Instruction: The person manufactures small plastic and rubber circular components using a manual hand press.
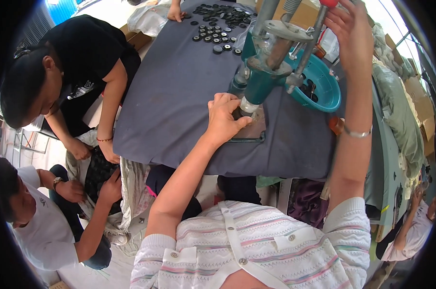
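Teal-painted metal forms the single hand press [261,86] in front of me, standing on a table [170,96] covered with one grey cloth. The worker's left hand [225,115] lies at its base plate [259,130], thumb and fingers closed about one small dark round piece [237,113], which sits right under the pale tip [248,107] of the ram. Only that one piece is visible under the press.

The right hand [353,26] is raised to the one lever [310,45], fingers bent beside it just below its one red knob [330,2]; from here I cannot tell whether they grip it. One silver bangle [357,132] circles that wrist.

One teal plastic basket [326,79] stands to the right of the press with several black pieces [313,96] inside, too overlapped to count. One orange-brown object [336,126] lies near its rim. Across the far part of the table dozens of black round caps [218,49] are spread, some with pale centres, crowded beyond an exact count; one other person's hand [175,13] rests at that edge.

To the left, two people, one in a black T-shirt [92,48] and one in a white shirt [49,236], lean over one pale sack [129,185] holding dark contents.
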Motion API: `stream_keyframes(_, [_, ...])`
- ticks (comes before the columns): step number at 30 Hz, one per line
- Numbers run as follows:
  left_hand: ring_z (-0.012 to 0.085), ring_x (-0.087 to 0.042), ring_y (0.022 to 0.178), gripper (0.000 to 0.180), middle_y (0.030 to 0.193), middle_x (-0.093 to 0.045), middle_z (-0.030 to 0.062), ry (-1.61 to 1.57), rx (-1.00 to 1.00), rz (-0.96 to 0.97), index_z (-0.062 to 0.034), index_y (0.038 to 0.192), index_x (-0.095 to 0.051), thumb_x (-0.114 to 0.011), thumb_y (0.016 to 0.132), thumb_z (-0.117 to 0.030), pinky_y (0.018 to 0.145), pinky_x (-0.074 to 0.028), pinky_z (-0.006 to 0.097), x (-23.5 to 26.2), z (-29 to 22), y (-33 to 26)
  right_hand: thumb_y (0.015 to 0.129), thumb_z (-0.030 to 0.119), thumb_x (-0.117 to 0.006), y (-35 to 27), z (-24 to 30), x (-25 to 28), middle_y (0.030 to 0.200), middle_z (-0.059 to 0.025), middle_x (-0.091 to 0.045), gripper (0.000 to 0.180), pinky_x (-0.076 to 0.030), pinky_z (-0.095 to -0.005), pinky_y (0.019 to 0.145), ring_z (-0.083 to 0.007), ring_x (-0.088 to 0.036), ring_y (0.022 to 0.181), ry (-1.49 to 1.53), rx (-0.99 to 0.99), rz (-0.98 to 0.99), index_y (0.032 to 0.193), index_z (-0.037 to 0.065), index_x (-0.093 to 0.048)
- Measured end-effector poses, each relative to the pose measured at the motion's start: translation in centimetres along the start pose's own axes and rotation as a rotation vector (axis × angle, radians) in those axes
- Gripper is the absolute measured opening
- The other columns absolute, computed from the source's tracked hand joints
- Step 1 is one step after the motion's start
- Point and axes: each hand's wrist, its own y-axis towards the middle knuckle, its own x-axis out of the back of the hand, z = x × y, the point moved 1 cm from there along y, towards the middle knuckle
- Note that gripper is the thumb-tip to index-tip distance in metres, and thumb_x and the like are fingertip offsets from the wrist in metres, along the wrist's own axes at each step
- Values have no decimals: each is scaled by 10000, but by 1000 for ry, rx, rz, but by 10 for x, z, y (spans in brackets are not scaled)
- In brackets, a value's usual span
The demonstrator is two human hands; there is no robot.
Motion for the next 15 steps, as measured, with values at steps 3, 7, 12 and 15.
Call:
stream_keyframes(3, [241, -480, 1012, 398, 990, -587, 50, -15, -3, -7, -42, 919, -689, -831, 576, -186, 844, -318, 374, 1, 2, -1, 934, 376, -531, 14, 3, -21, 707, -55, -548, 321, -310, -219, 384, -97, -437, 484, 68, -284, -77, 926, 57, -561])
stream_keyframes(7, [239, -481, 1011, 408, 992, -588, 48, -19, 2, 11, -53, 933, -696, -834, 574, -188, 845, -316, 372, 0, -3, 2, 936, 374, -534, 90, -44, 25, 677, -56, -523, 317, -297, -225, 363, -99, -412, 446, 176, -435, 342, 941, 57, -535])
stream_keyframes(12, [233, -477, 1016, 420, 993, -587, 37, -11, 1, 6, -67, 944, -701, -837, 574, -213, 851, -317, 372, 1, 4, -2, 954, 202, -440, 104, -70, 58, 751, -97, -501, 249, -374, -243, 519, -132, -455, 569, 522, -88, 918, 903, -24, -532])
stream_keyframes(15, [233, -472, 1029, 457, 1002, -586, 32, -20, -3, 34, -76, 968, -697, -844, 561, -221, 856, -322, 375, 0, 0, 1, 928, 197, -458, 31, -4, 51, 714, -51, -413, 217, -314, -229, 490, -94, -362, 537, 403, -52, 687, 860, 1, -521])
